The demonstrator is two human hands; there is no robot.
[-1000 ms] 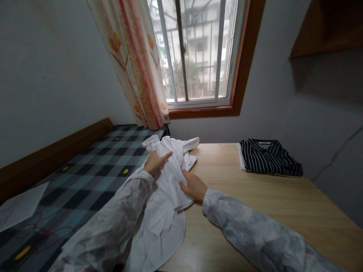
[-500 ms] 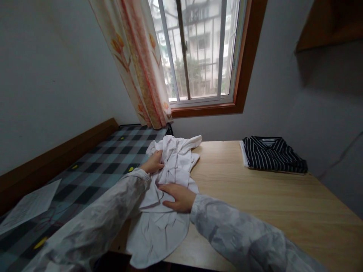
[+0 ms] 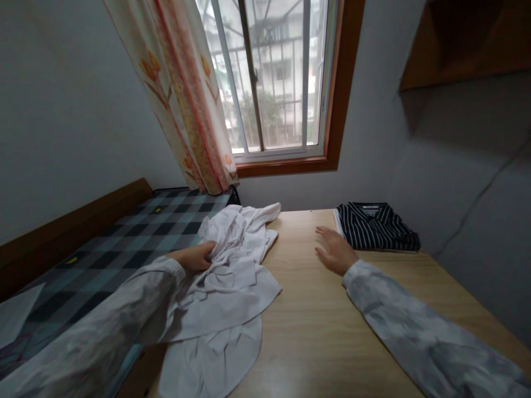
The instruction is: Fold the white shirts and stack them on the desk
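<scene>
A crumpled white shirt (image 3: pixel 232 293) lies along the left part of the wooden table, its rounded hem toward me. My left hand (image 3: pixel 197 256) is closed at the shirt's left edge, with the fingertips hidden in the folds. Over the middle of the table my right hand (image 3: pixel 334 251) is stretched out with fingers apart and nothing in it. Just beyond that hand, at the back right, sits a folded black-and-white striped shirt (image 3: pixel 375 226) with its collar up, and a strip of white cloth shows at its left side.
The pale wooden table (image 3: pixel 302 326) meets a bed with a checked sheet (image 3: pixel 136 237) on the left. A paper sheet (image 3: pixel 19 315) lies on the bed. Behind are a flowered curtain (image 3: pixel 182 99) and a window (image 3: pixel 274 83). A brown wall cabinet (image 3: pixel 468 50) hangs at upper right.
My right hand has left the white shirt and moved right, toward the striped shirt. My left hand stays at the white shirt, whose near part now spreads wider. The view has turned slightly right.
</scene>
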